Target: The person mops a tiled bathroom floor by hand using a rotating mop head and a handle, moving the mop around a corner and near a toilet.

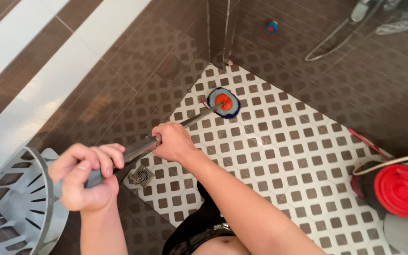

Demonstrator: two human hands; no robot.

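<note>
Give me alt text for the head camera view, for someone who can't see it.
Seen from above, a person's left hand and right hand grip a metal mop pole, its round blue-and-orange mop head pressed on a white tiled floor with brown squares. A floor drain sits below the pole; a red-lidded container stands right.

Grey basket, red-lidded container, floor drain
</note>
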